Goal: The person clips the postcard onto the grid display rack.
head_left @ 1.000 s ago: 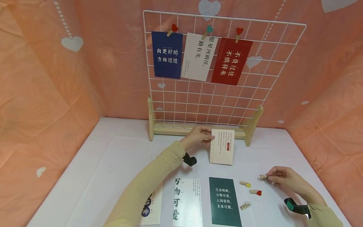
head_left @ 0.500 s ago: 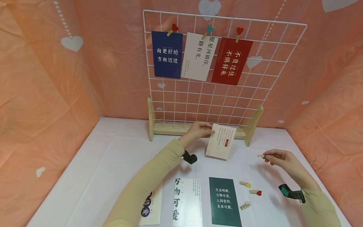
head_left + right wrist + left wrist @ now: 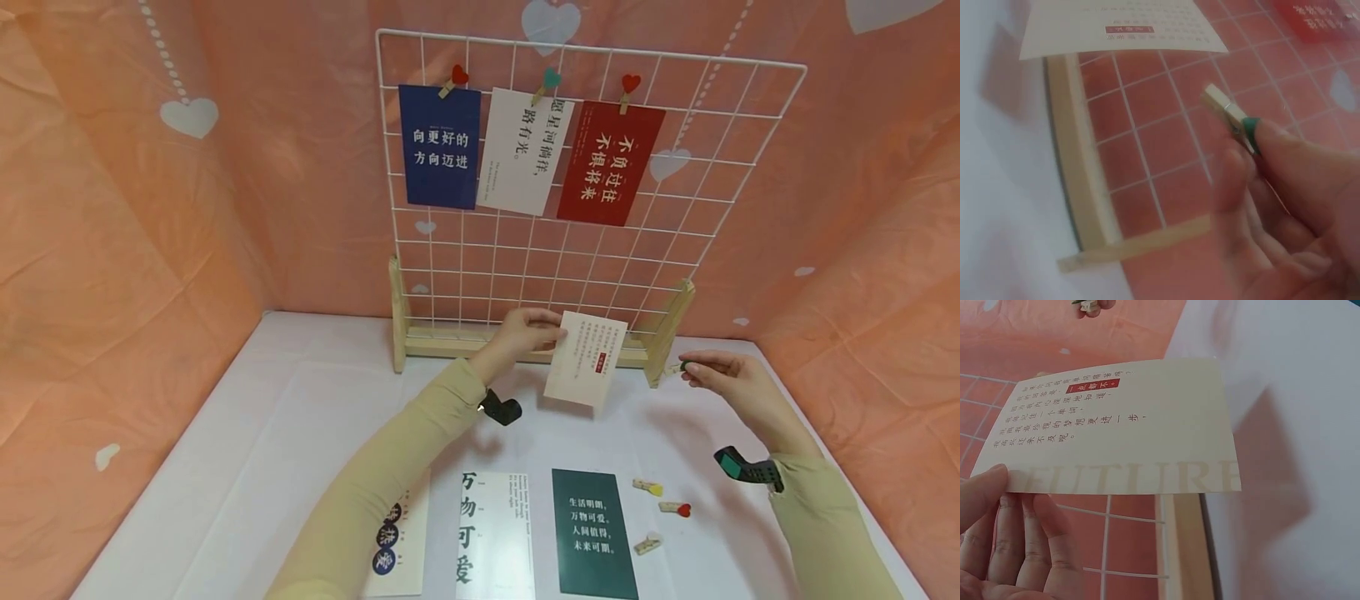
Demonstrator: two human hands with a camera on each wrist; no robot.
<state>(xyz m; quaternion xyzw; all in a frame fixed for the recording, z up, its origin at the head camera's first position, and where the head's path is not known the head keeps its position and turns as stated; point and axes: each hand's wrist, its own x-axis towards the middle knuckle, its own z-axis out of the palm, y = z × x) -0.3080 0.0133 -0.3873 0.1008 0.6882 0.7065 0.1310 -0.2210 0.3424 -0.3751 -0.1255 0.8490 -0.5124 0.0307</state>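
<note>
Okay, biggest first: white table under everything. White wire grid on a wooden base stood at its far side. Looked rigid.

Left hand and right hand were apart, each pinching one item: left a card, right a clip.

Three cards hung high on the grid, left to right: navy card, white card, red card.

Cream card was in the left hand, in front of the low part of the grid, tilted, off the table. Couldn't tell if it touched wire. Grip was on its left edge, thumb on the printed face. Read as thin stock: very light, stiff enough to hold flat from one side, would crease if bent hard. Possibly a bit slick. One-edge pinch seemed right; no need to squeeze.

Near side, lying flat: dark green card, large-print card.

Smallest: green clip in the right hand, right of the cream card, not touching it, nose toward far left. Likely wood, light, springy; best held by the tail. Yellow-heart clip, red-heart clip and pale clip lay near right.
</note>
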